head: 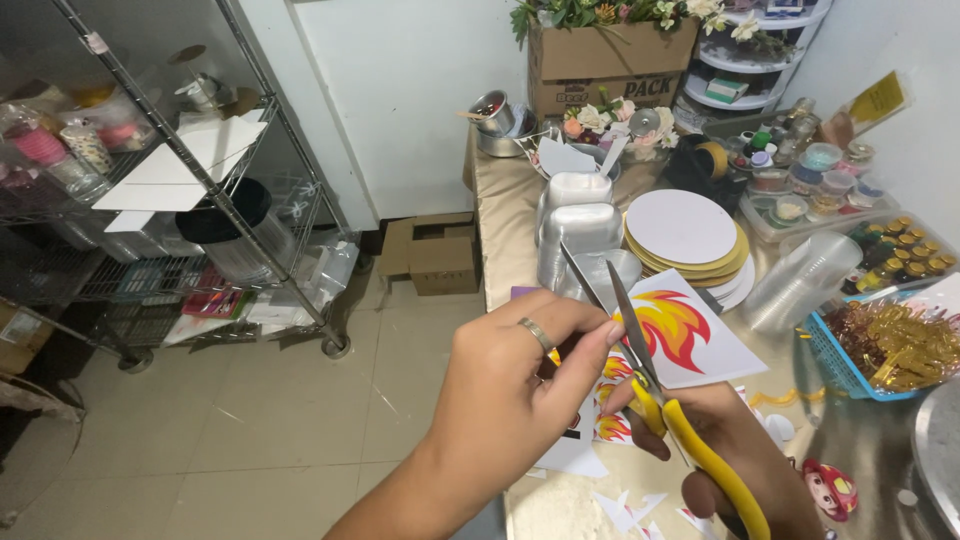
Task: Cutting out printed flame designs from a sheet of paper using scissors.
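My right hand (735,450) grips yellow-handled scissors (650,385), blades parted and pointing up and away. My left hand (520,375), a ring on one finger, pinches the edge of a white paper sheet printed with a red and orange flame (685,335), held just at the blades. More flame printouts (610,420) lie under my hands on the table (505,195). White paper scraps (625,505) lie by the table's near edge.
On the table: round white and gold boards (685,232), stacked foil trays (578,235), clear cups (805,280), a blue basket of gold wrapped pieces (885,345), small jars, a cardboard box with flowers (610,60). A wire shelf rack (170,190) stands left on the tiled floor.
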